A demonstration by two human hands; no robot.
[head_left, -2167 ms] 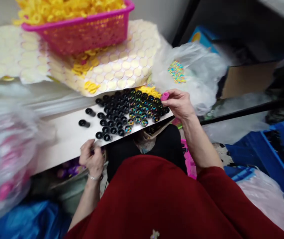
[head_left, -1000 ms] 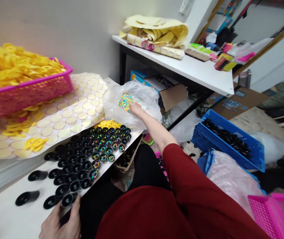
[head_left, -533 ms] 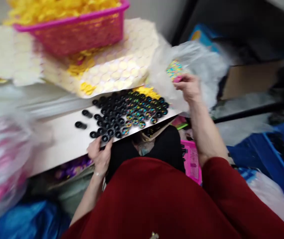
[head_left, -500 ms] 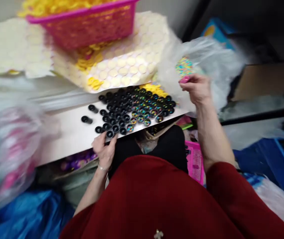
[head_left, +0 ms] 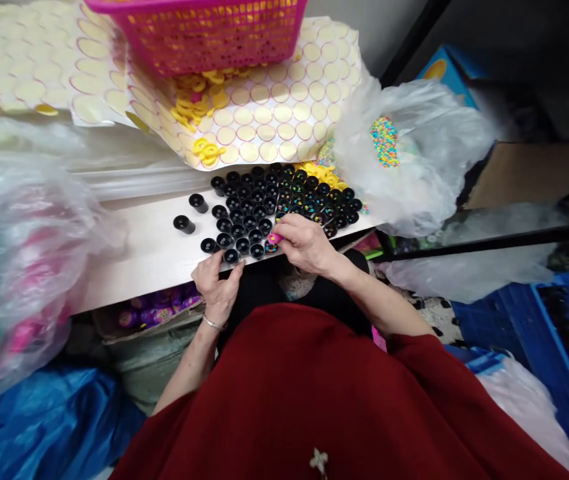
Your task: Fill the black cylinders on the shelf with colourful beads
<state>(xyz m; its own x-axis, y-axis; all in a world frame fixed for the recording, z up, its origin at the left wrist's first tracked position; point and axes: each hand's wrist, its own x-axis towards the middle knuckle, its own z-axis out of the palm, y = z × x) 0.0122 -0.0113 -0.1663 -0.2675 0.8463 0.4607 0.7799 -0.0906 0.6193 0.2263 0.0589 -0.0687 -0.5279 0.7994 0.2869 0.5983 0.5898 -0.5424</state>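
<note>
Many small black cups [head_left: 249, 222] stand close together on a white shelf [head_left: 139, 250]. Those toward the right hold bright coloured beads. My left hand [head_left: 216, 287] is at the shelf's front edge, thumb and fingertips on either side of a black cup [head_left: 231, 256] in the front row. In a pinch, my right hand [head_left: 304, 243] holds a small pink piece, perhaps a little scoop [head_left: 274, 238]; its full shape is hidden by the fingers. The piece is just above a front cup with beads in it [head_left: 271, 247]. A clear plastic bag [head_left: 414, 193] with coloured beads [head_left: 385, 141] lies to the right.
A pink basket [head_left: 214, 40] of yellow pieces stands on sheets of round stickers [head_left: 269, 127]. Yellow rings [head_left: 208, 152] lie on the sheets. At left is a plastic bag with pink things [head_left: 39, 267]. Purple items [head_left: 159, 310] sit in a box beneath the shelf.
My right hand has come from beside the bead bag, left and down to the front cups, with the pink piece still pinched. My left hand stays by the same front cup.
</note>
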